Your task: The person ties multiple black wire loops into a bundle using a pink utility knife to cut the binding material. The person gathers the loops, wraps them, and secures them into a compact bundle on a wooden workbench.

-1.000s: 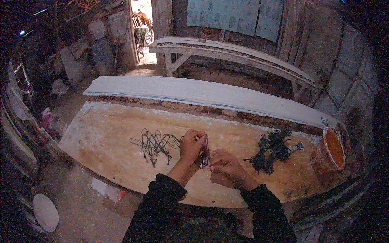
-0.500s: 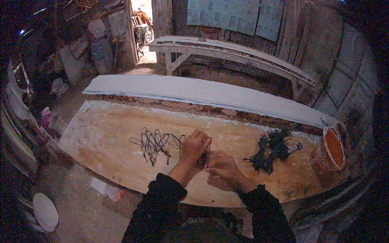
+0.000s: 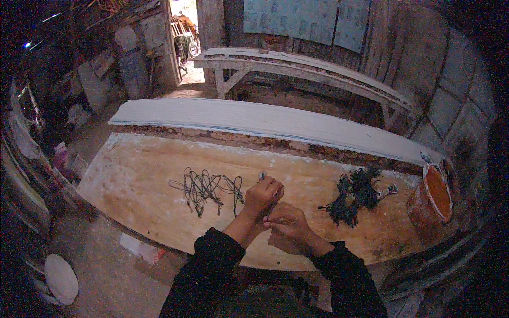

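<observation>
Two hands work together, left of centre in the lower half of the frame. The left hand point(image 3: 264, 196) is curled into a fist, clamped on one small bundle point(image 3: 263, 175) whose dark-and-pale tip pokes out above the knuckles; the rest is hidden by the fingers. The right hand point(image 3: 289, 225) has thumb and forefinger brought together against the lower side of that fist; whether anything is pinched there I cannot tell.

On the one wooden counter point(image 3: 138, 185), left of the hands, lies a spread of thin dark cord loops point(image 3: 198, 195), too intertwined to count. Right of the hands lie what look like two dark tufted clumps point(image 3: 352, 196), touching each other. One orange-brown container point(image 3: 420, 204) leans at the counter's right end, and one long white board point(image 3: 254, 116) runs along the far side. One bench point(image 3: 305, 62) stands at the top of the frame, and one pale round disc point(image 3: 61, 278) is at lower left.

Compared with a second ago, the left hand is a little further right and rolled over, covering the strands that showed between the hands. More of the loops' right end is uncovered; the clumps and container lie as before.
</observation>
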Demonstrator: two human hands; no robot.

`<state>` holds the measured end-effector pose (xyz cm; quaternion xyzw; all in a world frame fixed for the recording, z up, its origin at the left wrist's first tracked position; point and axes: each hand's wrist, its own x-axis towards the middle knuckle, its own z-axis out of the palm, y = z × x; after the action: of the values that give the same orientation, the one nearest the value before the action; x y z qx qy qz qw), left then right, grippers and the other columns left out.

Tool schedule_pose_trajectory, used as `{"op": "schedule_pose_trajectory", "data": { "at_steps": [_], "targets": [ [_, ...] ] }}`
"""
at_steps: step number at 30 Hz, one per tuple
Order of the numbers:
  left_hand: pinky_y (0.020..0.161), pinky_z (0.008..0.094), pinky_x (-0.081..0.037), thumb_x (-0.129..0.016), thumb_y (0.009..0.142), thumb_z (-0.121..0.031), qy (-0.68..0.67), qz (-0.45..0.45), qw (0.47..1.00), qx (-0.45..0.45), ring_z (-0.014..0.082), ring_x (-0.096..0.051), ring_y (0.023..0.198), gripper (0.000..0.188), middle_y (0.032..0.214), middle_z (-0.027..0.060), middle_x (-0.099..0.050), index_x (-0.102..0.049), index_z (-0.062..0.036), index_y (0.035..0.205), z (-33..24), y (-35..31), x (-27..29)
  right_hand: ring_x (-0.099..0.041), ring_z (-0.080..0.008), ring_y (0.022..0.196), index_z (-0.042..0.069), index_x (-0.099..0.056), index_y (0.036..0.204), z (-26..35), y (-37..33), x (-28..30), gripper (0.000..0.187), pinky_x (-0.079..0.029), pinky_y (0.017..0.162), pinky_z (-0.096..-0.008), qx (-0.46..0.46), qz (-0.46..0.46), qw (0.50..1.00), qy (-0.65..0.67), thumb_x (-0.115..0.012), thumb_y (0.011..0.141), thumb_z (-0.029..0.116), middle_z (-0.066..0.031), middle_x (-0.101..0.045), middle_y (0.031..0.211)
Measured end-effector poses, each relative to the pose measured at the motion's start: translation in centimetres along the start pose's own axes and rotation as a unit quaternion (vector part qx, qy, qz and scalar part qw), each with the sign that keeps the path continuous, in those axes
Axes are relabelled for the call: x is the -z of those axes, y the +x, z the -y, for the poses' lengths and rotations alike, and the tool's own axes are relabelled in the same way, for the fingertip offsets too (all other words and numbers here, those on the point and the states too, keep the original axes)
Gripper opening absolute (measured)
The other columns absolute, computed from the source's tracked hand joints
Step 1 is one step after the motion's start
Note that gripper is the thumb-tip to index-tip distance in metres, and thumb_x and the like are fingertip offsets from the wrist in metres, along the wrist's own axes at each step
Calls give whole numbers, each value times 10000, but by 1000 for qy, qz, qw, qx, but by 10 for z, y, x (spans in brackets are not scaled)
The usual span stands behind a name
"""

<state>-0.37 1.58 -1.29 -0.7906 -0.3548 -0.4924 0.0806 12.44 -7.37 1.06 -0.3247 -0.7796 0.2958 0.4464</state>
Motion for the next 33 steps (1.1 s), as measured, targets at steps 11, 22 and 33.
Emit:
{"op": "schedule_pose_trajectory", "data": {
  "at_steps": [11, 22, 33],
  "targets": [
    [427, 270, -449, -600, 883, -141, -611, 126, 583, 521, 109, -545, 546, 99, 713, -3, -520, -509, -106, 899, -29, 27, 51, -540, -145, 748, 35, -566, 822, -10, 10, 19, 71, -442, 684, -287, -114, -266, 955, -66, -616, 786, -1, -49, -565, 795],
    [432, 201, -308, -655, 859, -231, -682, 245, 543, 423, 39, -408, 490, 156, 622, -81, -457, -597, -88, 881, -17, 3, 21, -556, -169, 799, 44, -665, 992, -92, 11, 44, 187, -464, 778, -298, -198, -357, 912, 35, -588, 830, -7, -41, -589, 876],
    [486, 213, -385, -616, 906, -291, -679, 353, 583, 273, 51, -489, 583, 204, 732, -50, -531, -565, -98, 865, -28, -10, 7, -599, -185, 815, 62, -672, 1020, -84, 18, 46, 177, -482, 761, -304, -245, -325, 913, -8, -609, 855, 56, -55, -643, 870]
  ]
}}
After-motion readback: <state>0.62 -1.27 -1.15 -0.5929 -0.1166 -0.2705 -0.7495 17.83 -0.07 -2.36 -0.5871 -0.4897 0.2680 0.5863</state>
